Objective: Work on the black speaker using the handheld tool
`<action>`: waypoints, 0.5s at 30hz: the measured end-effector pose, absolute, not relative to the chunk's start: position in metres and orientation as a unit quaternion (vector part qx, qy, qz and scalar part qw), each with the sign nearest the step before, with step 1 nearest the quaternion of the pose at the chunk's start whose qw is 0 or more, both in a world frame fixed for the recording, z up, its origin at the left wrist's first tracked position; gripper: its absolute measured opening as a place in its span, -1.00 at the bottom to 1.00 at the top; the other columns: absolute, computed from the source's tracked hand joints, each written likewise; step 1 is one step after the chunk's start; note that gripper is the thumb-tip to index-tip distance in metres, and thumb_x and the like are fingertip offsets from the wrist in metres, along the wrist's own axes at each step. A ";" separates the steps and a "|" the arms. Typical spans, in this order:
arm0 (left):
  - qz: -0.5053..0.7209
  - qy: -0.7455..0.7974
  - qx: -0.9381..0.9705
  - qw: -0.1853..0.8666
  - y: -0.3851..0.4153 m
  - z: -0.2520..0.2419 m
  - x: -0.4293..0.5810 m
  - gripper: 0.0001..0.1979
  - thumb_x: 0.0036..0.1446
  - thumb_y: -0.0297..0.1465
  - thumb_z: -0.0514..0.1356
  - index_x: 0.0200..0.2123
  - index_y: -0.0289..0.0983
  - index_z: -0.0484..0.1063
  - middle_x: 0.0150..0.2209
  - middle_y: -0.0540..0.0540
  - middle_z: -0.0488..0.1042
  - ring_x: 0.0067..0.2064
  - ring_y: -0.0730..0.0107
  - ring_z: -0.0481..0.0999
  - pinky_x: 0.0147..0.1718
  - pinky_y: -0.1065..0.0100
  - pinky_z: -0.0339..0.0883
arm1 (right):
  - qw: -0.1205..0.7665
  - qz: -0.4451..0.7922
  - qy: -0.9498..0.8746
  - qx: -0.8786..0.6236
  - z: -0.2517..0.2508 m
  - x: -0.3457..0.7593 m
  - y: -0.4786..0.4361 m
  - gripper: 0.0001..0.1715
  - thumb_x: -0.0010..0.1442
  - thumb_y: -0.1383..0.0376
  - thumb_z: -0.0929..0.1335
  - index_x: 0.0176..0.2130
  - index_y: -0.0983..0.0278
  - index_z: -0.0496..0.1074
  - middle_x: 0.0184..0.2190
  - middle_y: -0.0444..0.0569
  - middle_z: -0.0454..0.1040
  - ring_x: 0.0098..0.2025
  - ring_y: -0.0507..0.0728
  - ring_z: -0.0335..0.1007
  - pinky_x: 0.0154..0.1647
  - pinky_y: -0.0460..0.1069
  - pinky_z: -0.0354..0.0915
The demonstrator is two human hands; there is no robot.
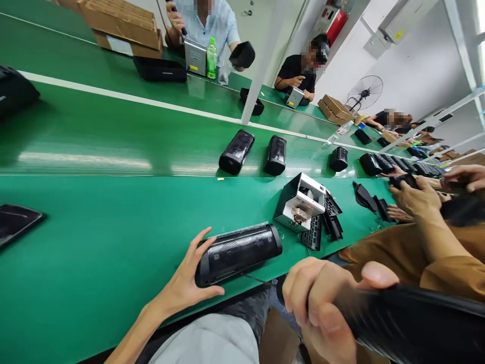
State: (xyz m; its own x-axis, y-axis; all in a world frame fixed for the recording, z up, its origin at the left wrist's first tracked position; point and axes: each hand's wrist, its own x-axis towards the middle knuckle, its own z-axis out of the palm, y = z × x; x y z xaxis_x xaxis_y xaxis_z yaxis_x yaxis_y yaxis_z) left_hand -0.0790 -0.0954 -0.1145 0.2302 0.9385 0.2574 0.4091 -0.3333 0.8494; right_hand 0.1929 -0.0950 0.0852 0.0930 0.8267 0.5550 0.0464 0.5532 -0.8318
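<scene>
The left hand (pixel 189 283) lies open-fingered against the near end of a black cylindrical speaker with a perforated metal grille (pixel 238 254), which rests on its side on the green desk (pixel 94 253) near its front edge. At four o'clock from it, the right hand (pixel 322 303) is closed around a black curved panel (pixel 413 318), possibly a grille cover; the close view blurs it. At one o'clock from the speaker stands a white and black boxy fixture (pixel 301 202), beside black mesh plates (pixel 322 227).
</scene>
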 end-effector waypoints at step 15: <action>0.425 0.450 0.713 0.330 -0.095 -0.127 -0.074 -0.05 0.33 -0.18 0.56 0.58 0.08 0.11 0.63 -0.40 0.12 0.60 -0.38 0.35 0.44 -0.35 0.48 | 0.647 0.326 -0.606 -0.328 0.086 0.165 -0.087 -0.47 0.39 0.18 0.49 0.24 -0.33 0.53 -0.73 -0.22 0.33 -0.87 0.17 0.17 -0.94 0.18 0.23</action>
State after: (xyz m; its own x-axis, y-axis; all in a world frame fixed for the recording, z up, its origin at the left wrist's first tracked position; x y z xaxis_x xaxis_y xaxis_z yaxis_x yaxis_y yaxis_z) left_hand -0.0742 -0.0955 -0.1267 0.2328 0.9221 0.3091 0.3613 -0.3771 0.8528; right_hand 0.1646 -0.0867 0.0857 0.0531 0.8195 0.5706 -0.0258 0.5724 -0.8196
